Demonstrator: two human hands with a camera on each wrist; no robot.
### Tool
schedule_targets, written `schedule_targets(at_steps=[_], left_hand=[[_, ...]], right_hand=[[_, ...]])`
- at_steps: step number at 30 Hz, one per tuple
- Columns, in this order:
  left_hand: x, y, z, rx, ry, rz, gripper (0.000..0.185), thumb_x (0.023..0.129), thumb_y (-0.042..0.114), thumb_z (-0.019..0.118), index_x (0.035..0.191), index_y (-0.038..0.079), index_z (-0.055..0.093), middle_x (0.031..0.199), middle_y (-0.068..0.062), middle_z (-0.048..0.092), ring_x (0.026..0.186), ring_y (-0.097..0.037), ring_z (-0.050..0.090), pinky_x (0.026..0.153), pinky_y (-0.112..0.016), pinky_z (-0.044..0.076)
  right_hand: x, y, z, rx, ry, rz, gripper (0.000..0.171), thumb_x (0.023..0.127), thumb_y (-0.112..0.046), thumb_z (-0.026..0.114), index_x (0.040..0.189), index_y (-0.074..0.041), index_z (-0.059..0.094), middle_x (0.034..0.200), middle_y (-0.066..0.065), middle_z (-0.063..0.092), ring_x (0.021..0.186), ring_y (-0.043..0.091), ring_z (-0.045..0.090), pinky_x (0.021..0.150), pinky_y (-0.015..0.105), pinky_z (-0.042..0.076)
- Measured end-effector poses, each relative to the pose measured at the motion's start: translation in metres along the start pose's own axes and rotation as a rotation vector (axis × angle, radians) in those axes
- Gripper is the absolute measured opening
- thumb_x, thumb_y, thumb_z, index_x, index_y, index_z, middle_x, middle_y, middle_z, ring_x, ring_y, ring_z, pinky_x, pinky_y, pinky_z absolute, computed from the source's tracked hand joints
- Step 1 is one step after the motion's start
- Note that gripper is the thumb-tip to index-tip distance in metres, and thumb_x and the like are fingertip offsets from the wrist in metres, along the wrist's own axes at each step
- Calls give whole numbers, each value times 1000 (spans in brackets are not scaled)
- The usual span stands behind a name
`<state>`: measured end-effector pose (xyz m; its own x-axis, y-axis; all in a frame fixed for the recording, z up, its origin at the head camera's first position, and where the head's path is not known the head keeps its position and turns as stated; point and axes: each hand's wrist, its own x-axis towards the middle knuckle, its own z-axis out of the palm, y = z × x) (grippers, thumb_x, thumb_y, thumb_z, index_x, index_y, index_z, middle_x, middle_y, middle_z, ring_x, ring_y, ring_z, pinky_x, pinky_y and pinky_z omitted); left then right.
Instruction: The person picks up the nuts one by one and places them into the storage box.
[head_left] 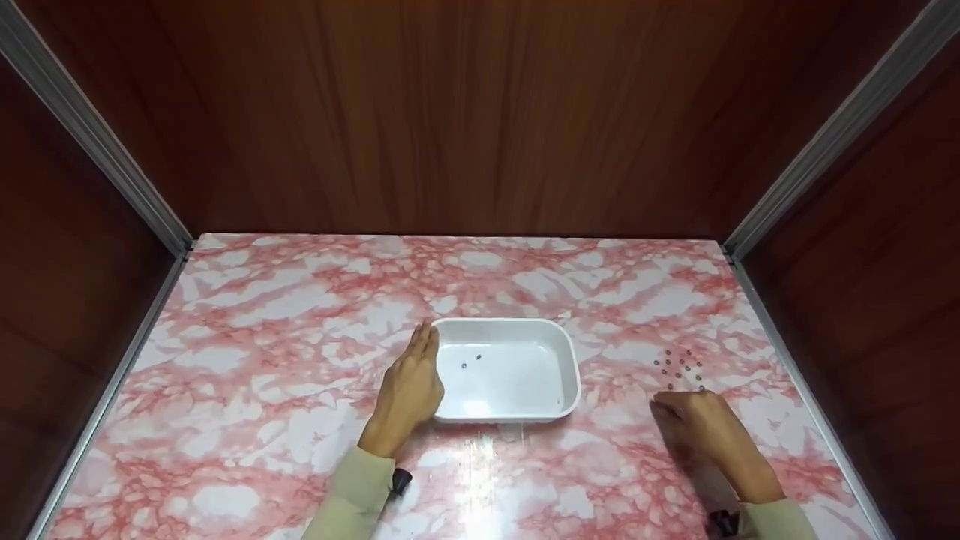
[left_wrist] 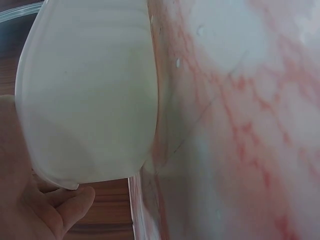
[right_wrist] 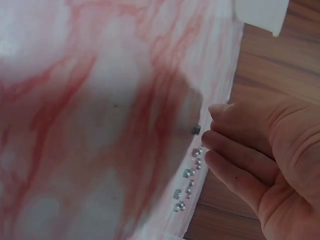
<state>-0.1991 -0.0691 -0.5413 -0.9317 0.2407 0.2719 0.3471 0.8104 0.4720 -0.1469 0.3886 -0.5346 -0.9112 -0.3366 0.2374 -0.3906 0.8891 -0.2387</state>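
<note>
A white rectangular tray [head_left: 572, 367] stands on the table with two tiny metal nuts [head_left: 463, 366] on its floor. My left hand [head_left: 411, 382] lies along its left side, fingers together and fairly straight at the rim. In the left wrist view the tray wall [left_wrist: 95, 100] fills the left half, with the fingertips [left_wrist: 77, 205] by its corner. My right hand [head_left: 701, 420] is low over the table right of the tray. Its fingertips are just short of a nut [right_wrist: 196, 130], with nothing visible between them. Several more nuts [head_left: 677, 375] lie scattered beyond that hand.
The table [head_left: 262, 420] has a red and white marbled top. Dark wood panels [head_left: 465, 120] enclose it at the back and both sides, with metal strips [head_left: 97, 124] along the corners. A small pale speck [head_left: 564, 315] lies behind the tray.
</note>
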Motion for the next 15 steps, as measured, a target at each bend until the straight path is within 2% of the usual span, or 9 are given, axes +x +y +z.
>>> schedule_targets(at_steps=[4, 10, 15], left_hand=[[0, 0, 0, 2, 2, 0, 53, 100, 1, 45, 151, -12, 47, 162, -30, 42, 153, -42, 42, 120, -50, 46], [0, -2, 1, 9, 23, 9, 52, 99, 1, 47, 150, -12, 48, 162, -30, 44, 152, -42, 44, 117, -50, 48], [-1, -1, 2, -7, 22, 0, 52, 100, 1, 46, 151, -12, 48, 162, -29, 43, 153, -42, 43, 119, -51, 47]], right_hand=[[2, 0, 2, -6, -28, 23, 16, 91, -3, 77, 88, -19, 78, 78, -5, 77, 66, 10, 69, 62, 33, 58], [7, 0, 3, -24, -45, 75, 17, 93, -2, 74, 92, -17, 81, 86, 2, 81, 74, 17, 74, 66, 39, 60], [9, 1, 5, -63, -47, 59, 23, 92, 5, 70, 89, -15, 81, 84, 4, 81, 74, 17, 75, 66, 39, 61]])
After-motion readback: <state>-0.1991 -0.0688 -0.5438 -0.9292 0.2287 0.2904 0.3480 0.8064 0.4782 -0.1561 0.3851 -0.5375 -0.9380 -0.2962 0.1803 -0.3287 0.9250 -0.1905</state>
